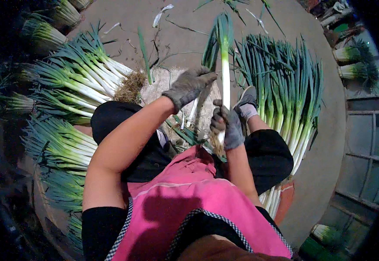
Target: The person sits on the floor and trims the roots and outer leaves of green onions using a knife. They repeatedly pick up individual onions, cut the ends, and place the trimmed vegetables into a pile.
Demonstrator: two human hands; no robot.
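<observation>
My right hand [228,125], in a dark grey work glove, is closed around the lower white stem of a long green onion [225,73], just above its brown roots. The onion stands with its green leaves pointing away from me. My left hand [191,84], in a grey-brown glove, is beside the stem, below a hanging dark green leaf; its fingers point right, and whether they pinch anything cannot be told. Under both hands lies a pale, dirty sack [158,78] with leaf scraps. To the right lies a neat row of green onions [280,98].
Piles of green onions with roots [88,75] lie at the left, and more below them [65,143]. Tied bundles [47,36] stand at the upper left. Others [352,70] lie at the far right near a metal frame [370,156]. Loose leaves and white strips litter the floor.
</observation>
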